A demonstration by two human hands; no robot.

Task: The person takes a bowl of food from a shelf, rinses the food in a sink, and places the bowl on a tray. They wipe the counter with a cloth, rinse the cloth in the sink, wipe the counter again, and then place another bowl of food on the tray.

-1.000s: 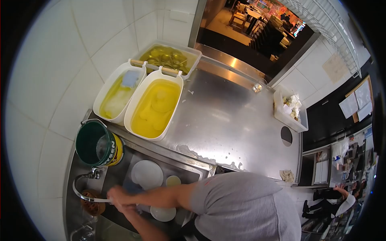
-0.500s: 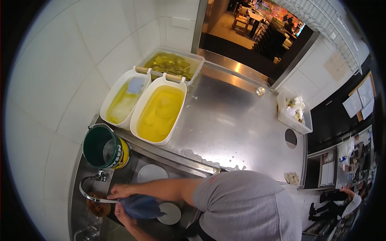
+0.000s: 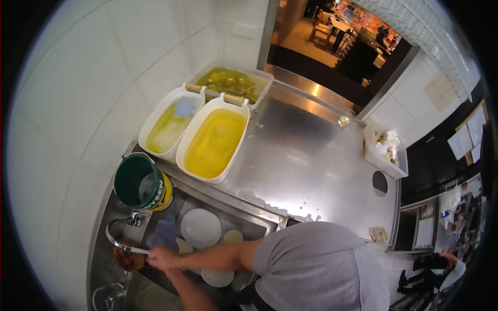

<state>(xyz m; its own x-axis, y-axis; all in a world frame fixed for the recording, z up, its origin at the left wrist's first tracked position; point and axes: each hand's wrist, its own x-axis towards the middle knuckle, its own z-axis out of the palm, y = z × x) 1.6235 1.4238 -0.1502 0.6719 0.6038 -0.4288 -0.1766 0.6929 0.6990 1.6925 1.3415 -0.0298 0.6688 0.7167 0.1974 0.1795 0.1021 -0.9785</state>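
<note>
Over the sink, beside the curved tap (image 3: pixel 110 239), my two hands are together on a blue-grey cloth (image 3: pixel 164 232). My right hand (image 3: pixel 160 254) is closed on the bunched cloth, which sticks out on its far side, blurred by motion. My left hand (image 3: pixel 170 266) presses close against it with curled fingers, partly hidden. A white plate (image 3: pixel 201 228) lies in the sink past my right forearm, near a small pale round dish (image 3: pixel 233 237). Another white plate (image 3: pixel 218 278) shows between my arms. Below the tap sits a brown holed strainer (image 3: pixel 126 257).
A green and yellow bucket (image 3: pixel 136 179) stands at the sink's far corner. Two white tubs (image 3: pixel 179 158) of yellow liquid and a clear bin (image 3: pixel 267 83) of cutlery sit on the steel counter (image 3: pixel 295 155). A waste tub (image 3: pixel 369 147) is farther along. Another person (image 3: pixel 430 272) stands at right.
My hands have come together from being apart on the cloth. The cloth, spread out between my arms before, is now bunched on the far side of my hands, uncovering more of the dishes.
</note>
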